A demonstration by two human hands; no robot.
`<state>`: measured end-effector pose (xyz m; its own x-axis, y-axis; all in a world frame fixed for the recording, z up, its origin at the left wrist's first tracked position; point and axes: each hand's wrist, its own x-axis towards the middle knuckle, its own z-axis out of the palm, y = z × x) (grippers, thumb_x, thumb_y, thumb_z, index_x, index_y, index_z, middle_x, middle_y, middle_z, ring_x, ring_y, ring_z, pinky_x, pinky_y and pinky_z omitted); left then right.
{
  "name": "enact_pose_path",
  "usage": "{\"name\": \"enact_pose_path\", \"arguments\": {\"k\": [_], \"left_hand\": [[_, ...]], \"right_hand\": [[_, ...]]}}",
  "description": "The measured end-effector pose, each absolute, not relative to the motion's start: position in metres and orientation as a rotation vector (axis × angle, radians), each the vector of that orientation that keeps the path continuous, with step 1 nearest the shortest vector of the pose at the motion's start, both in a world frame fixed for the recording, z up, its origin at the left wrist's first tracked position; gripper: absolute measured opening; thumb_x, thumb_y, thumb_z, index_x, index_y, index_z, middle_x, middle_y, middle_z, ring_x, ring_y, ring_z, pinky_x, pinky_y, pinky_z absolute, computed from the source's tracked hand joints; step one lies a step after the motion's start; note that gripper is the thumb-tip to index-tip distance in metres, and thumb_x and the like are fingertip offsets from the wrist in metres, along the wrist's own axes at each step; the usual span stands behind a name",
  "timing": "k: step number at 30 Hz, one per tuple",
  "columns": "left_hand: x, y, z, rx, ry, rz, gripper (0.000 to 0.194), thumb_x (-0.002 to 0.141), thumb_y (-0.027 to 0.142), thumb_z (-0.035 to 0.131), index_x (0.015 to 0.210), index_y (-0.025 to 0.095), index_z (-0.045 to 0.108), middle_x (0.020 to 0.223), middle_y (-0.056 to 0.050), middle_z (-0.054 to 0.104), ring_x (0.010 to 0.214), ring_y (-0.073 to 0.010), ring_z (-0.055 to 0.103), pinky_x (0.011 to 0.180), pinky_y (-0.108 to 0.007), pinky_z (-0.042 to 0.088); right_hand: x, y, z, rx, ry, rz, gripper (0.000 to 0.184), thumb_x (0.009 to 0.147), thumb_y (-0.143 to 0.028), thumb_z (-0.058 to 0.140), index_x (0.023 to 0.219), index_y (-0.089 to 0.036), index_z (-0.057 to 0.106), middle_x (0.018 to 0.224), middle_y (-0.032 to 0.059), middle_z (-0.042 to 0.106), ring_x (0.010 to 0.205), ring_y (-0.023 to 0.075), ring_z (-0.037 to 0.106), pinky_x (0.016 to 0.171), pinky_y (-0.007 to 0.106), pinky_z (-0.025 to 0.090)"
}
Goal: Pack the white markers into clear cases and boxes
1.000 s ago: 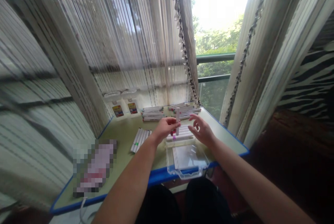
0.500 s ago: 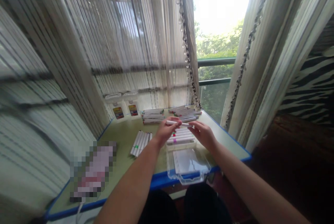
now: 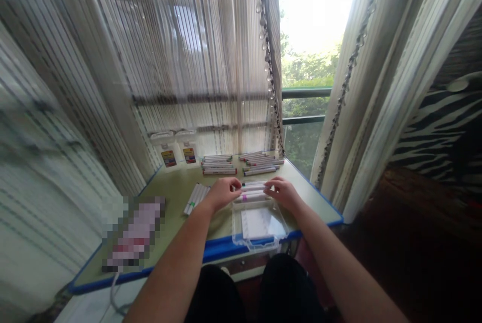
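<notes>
A clear plastic case (image 3: 259, 222) lies open at the table's front edge, its lid toward me. White markers (image 3: 254, 196) lie side by side in it, one with a purple band. My left hand (image 3: 224, 193) is closed at the left end of a white marker (image 3: 253, 189) that lies level over the row. At its right end, the fingertips of my right hand (image 3: 283, 193) pinch it. My fingers partly cover both ends. Left of my left hand, a slanted group of white markers (image 3: 196, 198) rests on the table, partly behind that hand.
Two rows of markers, left (image 3: 217, 165) and right (image 3: 261, 161), lie at the back. Two upright clear cases (image 3: 173, 149) stand at the back left. A blurred-out pinkish object (image 3: 137, 230) with a cable lies front left on the blue-edged table (image 3: 173, 232). Curtains (image 3: 226, 62) hang behind.
The marker was upright in my left hand, then turned level and taken by both hands. Both hands have since lowered it onto the row in the case.
</notes>
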<state>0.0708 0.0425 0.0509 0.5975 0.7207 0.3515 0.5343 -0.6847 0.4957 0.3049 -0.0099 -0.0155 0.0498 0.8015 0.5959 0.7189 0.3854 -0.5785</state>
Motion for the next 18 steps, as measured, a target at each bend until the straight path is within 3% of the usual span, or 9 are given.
{"name": "enact_pose_path", "arguments": {"k": [5, 11, 18], "left_hand": [[0.063, 0.032, 0.037, 2.439, 1.109, 0.776, 0.015, 0.064, 0.024, 0.062, 0.075, 0.016, 0.067, 0.061, 0.001, 0.060, 0.055, -0.0121, 0.051, 0.053, -0.022, 0.038], [0.066, 0.030, 0.025, 2.449, 1.055, 0.847, 0.022, 0.065, 0.021, 0.060, 0.085, 0.016, 0.067, 0.074, -0.001, 0.067, 0.062, -0.0118, 0.054, 0.060, -0.023, 0.042], [0.065, 0.035, 0.020, 2.524, 1.028, 0.832, 0.016, 0.068, 0.020, 0.059, 0.080, 0.018, 0.070, 0.087, -0.004, 0.070, 0.084, -0.0180, 0.062, 0.080, -0.029, 0.045]], "right_hand": [[0.301, -0.015, -0.011, -1.387, -1.783, 0.207, 0.018, 0.071, -0.028, 0.069, 0.085, -0.018, 0.071, 0.074, 0.0010, 0.062, 0.058, 0.0096, 0.049, 0.058, 0.022, 0.043], [0.302, -0.018, -0.008, -1.418, -1.789, 0.294, 0.018, 0.069, -0.025, 0.067, 0.085, -0.016, 0.070, 0.072, -0.0001, 0.060, 0.059, 0.0097, 0.046, 0.057, 0.022, 0.039], [0.307, -0.021, -0.006, -1.402, -1.820, 0.395, 0.018, 0.071, -0.028, 0.065, 0.083, -0.016, 0.073, 0.076, 0.0027, 0.061, 0.059, 0.0098, 0.045, 0.057, 0.023, 0.037]]}}
